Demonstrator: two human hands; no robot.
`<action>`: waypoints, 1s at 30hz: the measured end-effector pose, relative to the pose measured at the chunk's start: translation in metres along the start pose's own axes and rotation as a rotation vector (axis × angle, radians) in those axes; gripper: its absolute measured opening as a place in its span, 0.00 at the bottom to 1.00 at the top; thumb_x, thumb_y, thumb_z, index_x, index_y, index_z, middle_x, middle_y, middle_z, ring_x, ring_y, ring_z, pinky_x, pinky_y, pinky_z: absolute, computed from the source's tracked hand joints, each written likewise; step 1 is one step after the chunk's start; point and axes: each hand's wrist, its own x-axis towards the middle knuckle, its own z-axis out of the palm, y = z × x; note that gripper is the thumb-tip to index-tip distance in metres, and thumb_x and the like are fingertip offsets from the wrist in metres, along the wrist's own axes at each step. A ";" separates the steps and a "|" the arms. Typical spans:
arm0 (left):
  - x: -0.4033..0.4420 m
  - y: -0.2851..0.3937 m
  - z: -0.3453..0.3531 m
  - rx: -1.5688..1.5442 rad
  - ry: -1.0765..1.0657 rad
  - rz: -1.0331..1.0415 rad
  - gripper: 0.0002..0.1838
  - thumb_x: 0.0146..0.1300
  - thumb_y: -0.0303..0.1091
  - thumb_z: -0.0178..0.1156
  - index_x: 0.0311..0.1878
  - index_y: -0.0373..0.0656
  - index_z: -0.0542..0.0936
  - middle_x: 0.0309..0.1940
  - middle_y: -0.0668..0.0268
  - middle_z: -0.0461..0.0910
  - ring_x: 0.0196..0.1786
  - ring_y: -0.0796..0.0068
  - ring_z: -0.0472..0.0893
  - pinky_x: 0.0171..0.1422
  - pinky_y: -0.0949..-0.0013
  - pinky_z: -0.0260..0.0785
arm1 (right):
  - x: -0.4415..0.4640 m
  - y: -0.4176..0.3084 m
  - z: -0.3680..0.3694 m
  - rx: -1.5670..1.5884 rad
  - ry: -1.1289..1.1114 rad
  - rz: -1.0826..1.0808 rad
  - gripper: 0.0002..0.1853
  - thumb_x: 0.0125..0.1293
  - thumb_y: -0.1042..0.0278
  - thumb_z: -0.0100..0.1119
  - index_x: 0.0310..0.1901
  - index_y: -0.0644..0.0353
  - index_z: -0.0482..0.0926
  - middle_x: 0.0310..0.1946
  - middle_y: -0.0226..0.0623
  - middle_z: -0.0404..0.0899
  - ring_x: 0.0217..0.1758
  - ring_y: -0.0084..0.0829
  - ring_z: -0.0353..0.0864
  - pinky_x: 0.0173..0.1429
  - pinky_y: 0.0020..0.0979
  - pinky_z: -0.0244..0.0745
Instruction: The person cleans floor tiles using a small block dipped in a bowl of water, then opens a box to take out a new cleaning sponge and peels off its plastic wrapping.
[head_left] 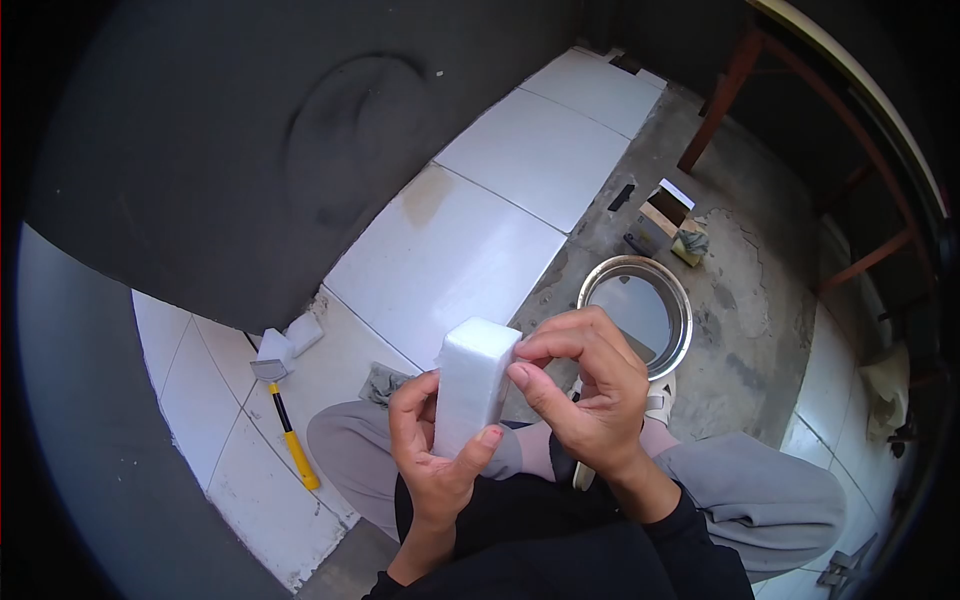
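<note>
A white rectangular block [474,385] with softly rounded edges stands nearly upright in front of my lap. My left hand [437,450] is wrapped round its lower part, with the thumb across the near side and the fingers behind the left side. At the block's upper right edge, the thumb and forefinger of my right hand [592,392] come together in a pinch that touches it. Whether a thin layer lies between those fingertips is too small to make out.
A metal basin [690,318] of water stands ahead. Beyond it are an open small box [655,222] and a sponge [689,247]. A yellow-and-black-handled tool [291,440] and white chunks [303,332] lie left. A grey cloth [384,382] is near my knee; a wooden-legged table [722,100] stands right.
</note>
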 end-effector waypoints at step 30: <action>-0.004 -0.015 -0.001 0.178 0.038 0.212 0.35 0.50 0.28 0.73 0.60 0.40 0.65 0.53 0.60 0.66 0.53 0.72 0.73 0.58 0.68 0.68 | -0.002 -0.011 0.005 -0.254 0.068 -0.146 0.10 0.48 0.81 0.67 0.35 0.64 0.82 0.29 0.36 0.79 0.29 0.33 0.78 0.31 0.28 0.72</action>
